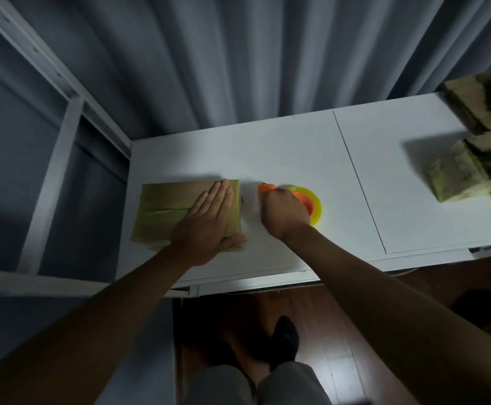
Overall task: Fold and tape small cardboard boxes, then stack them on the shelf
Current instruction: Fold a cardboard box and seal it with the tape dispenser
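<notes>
My right hand (285,213) has a clenched grip on the orange tape dispenser (305,204), which sits on the white surface (311,153) just beside the cardboard box (162,209). My left hand (209,220) lies flat with fingers straight, pressing the box's flaps down. The seam looks untaped, though the blur leaves doubt. If I ease off, the flaps could spring open, or the tape could run crooked off the seam.

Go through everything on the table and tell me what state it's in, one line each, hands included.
cardboard box: flaps folded shut, lying flat
left hand: flat, pressing the box top
right hand: gripping the tape dispenser
tape dispenser: on the table, beside the box
pile of boxes: heaped at the table's right
</notes>
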